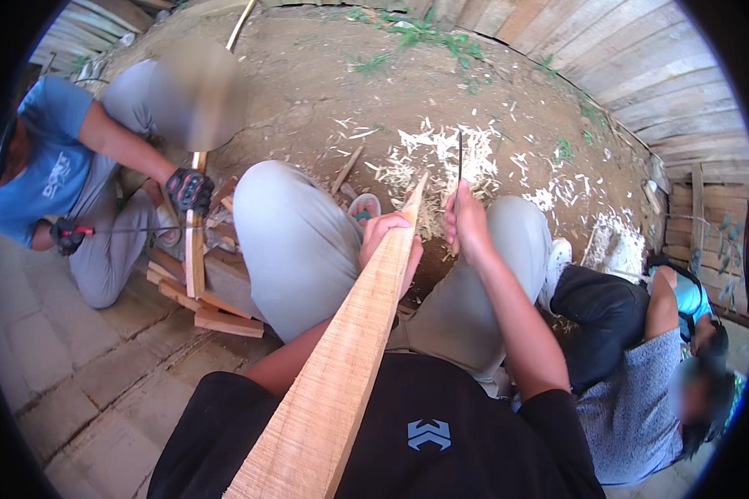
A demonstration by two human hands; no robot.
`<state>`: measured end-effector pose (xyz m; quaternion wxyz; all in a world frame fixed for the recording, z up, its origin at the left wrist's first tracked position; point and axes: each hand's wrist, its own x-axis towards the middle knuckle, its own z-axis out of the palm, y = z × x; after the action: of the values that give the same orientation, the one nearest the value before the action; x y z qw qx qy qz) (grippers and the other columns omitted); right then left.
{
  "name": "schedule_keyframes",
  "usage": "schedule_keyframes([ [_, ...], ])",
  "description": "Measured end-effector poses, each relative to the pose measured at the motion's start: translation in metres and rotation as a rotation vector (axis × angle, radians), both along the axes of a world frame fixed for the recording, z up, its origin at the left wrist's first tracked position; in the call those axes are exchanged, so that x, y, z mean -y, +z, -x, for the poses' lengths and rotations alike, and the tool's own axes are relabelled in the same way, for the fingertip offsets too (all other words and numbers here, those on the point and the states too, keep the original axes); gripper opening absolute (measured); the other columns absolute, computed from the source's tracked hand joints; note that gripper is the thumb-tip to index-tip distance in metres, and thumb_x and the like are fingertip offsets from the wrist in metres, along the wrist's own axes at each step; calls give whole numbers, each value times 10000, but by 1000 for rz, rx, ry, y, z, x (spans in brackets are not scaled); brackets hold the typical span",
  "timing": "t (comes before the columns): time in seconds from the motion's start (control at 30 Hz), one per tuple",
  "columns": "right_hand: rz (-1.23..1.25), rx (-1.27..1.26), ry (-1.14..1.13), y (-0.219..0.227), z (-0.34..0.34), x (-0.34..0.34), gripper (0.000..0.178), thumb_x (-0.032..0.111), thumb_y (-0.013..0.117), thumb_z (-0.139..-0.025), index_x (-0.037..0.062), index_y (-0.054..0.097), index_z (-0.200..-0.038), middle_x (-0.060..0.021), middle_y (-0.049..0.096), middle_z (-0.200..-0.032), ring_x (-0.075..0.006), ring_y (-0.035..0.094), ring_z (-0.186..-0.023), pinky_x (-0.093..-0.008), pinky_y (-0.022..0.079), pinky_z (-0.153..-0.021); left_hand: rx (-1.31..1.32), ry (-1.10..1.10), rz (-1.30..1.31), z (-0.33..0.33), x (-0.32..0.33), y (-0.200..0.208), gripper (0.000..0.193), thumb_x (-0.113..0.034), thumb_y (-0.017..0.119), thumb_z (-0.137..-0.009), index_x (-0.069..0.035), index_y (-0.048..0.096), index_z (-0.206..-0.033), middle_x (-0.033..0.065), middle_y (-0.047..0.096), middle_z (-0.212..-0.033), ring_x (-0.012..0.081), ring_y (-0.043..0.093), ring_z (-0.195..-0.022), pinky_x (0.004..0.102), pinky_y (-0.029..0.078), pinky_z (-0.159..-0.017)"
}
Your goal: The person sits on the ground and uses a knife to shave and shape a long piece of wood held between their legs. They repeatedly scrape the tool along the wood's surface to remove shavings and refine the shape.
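Observation:
A long wooden stake (341, 358) runs from near my chest out between my knees, its far end cut to a point. My left hand (386, 237) is closed around it just behind the tapered tip. In my right hand (468, 220) is a knife (460, 158), gripped by its handle with the narrow dark blade pointing away from me. The blade stands a little to the right of the stake's tip, apart from it. Pale wood shavings (408, 162) lie on the dirt beyond and beneath the tip.
At the left a co-worker in dark gloves (190, 191) holds a handsaw (129, 229) against an upright wooden strip (195, 258). Cut wood pieces (225, 320) are stacked beside my left knee. Other people sit close at my right. A plank fence (641, 66) bounds the far right.

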<state>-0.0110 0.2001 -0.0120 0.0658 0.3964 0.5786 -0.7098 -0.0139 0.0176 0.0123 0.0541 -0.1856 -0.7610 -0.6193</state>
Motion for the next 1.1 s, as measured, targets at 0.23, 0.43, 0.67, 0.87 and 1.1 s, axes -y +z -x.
schedule_keyframes([
  [0.23, -476, -89, 252, 105, 63, -77, 590, 618, 355, -1082, 90, 493, -859, 49, 381, -613, -77, 339, -440, -282, 294, -382, 90, -119, -96, -11, -4, -2, 374, 100, 746, -762, -25, 638, -1097, 166, 669, -1134, 290, 687, -1066, 347, 535, -924],
  [0.43, -675, 93, 400, 98, 65, -89, 703, 628, 441, -1048, 23, 572, -716, -51, 504, -591, -147, 516, -506, -356, 425, -442, 149, -203, -263, -18, -8, 4, 327, 105, 715, -806, -13, 632, -1099, 185, 684, -1176, 236, 695, -1038, 319, 532, -910],
  [0.67, -661, 471, 806, 33, 54, -85, 551, 530, 724, -925, -9, 668, -825, -20, 538, -527, -118, 427, -350, -318, 338, -350, 150, -151, -345, -15, 4, 5, 312, 121, 684, -842, -6, 624, -1120, 155, 677, -1156, 205, 675, -1044, 300, 519, -919],
  [0.87, -770, 547, 902, 30, 95, -83, 525, 477, 698, -930, -45, 730, -884, -167, 722, -687, -201, 554, -400, -395, 434, -400, 271, -141, -407, -20, 1, 16, 323, 129, 692, -838, -28, 626, -1113, 134, 662, -1123, 154, 643, -974, 247, 508, -817],
  [1.1, -613, 324, 936, 24, 110, -89, 474, 382, 655, -968, -72, 699, -1094, -238, 721, -726, -219, 601, -430, -392, 409, -374, 34, -114, -165, -6, 8, 21, 301, 113, 698, -831, -3, 618, -1097, 154, 676, -1118, 200, 655, -1014, 282, 497, -896],
])
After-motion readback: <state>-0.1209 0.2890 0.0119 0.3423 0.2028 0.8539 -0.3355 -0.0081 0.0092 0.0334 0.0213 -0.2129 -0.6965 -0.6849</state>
